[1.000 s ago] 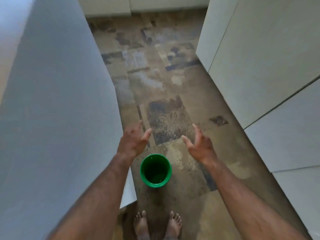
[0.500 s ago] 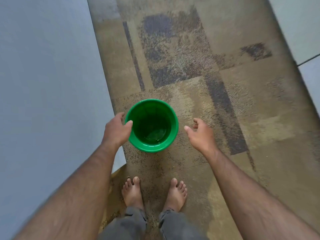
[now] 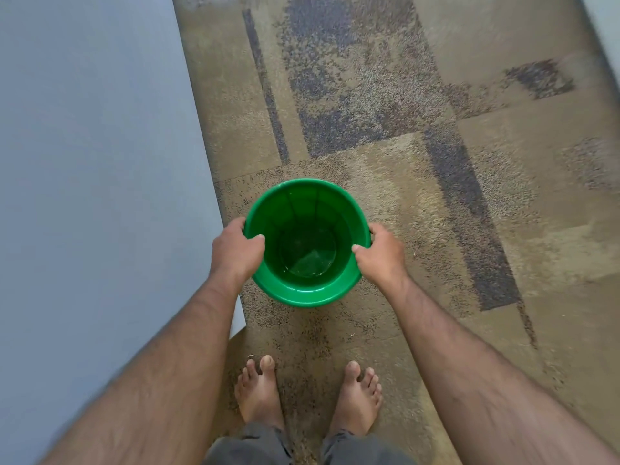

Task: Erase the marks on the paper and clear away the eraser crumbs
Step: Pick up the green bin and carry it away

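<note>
Bucket (image 3: 307,290), green, gripped at opposite rim edges by left hand (image 3: 235,251) and right hand (image 3: 382,255) above carpet (image 3: 419,203); uneven lifting could tip it and spill contents.

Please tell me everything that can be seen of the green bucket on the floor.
The green bucket is round, of glossy plastic as it looks, with a rolled rim and faint vertical ribs inside. It stands upright on the patterned carpet, beside a pale blue-grey surface, in front of the person's bare feet. Its mouth is open; the bottom shines, but what lies there cannot be told. The left hand and right hand grip opposite sides of the rim, thumbs inside.
</note>
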{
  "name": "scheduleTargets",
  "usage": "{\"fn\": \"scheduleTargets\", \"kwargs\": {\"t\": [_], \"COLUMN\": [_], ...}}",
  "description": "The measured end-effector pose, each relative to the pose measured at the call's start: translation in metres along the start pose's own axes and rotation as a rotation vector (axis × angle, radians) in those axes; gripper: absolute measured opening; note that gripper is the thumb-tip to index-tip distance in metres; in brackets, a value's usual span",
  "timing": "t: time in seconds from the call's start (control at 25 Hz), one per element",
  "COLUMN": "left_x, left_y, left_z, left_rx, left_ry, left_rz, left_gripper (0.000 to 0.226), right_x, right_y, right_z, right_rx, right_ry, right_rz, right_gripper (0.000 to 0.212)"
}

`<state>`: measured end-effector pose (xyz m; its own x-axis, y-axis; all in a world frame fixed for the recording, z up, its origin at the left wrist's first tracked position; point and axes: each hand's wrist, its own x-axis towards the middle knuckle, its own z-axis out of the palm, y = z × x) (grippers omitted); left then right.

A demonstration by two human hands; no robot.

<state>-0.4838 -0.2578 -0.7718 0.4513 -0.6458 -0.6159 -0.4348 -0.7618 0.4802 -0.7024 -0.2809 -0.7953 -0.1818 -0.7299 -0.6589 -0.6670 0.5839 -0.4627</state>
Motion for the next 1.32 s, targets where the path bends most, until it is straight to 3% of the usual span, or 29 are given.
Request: {"fn": "scheduleTargets", "kwargs": {"t": [0.28,0.56,0.96,1.12,1.32], "left_x": [-0.044,-0.160,-0.332,-0.383,-0.427], "left_y": [0.047,0.164,0.312,0.343,0.364], "left_z": [-0.038,-0.149,-0.303,-0.343,-0.381], "left_rx": [0.000,-0.023,-0.264,-0.262,-0.198], "left_ry": [-0.003,0.058,0.200,0.242,0.260], "left_rz": [0.075,0.251,0.489,0.564,0.623], "left_gripper": [0.034,0.033,0.018,0.021,0.022], "right_x": [-0.046,-0.164,-0.338,-0.391,-0.433], "right_y": [-0.027,-0.106,-0.227,-0.262,-0.284], "right_z": [-0.060,-0.198,-0.384,-0.430,-0.461], "right_rx": [0.004,0.072,0.154,0.247,0.501], "right_ry": [0.032,0.115,0.405,0.502,0.439], "right_rz": [-0.012,-0.111,-0.362,-0.400,-0.386], "right_gripper": [0.031,0.031,0.036,0.033,0.028]}}
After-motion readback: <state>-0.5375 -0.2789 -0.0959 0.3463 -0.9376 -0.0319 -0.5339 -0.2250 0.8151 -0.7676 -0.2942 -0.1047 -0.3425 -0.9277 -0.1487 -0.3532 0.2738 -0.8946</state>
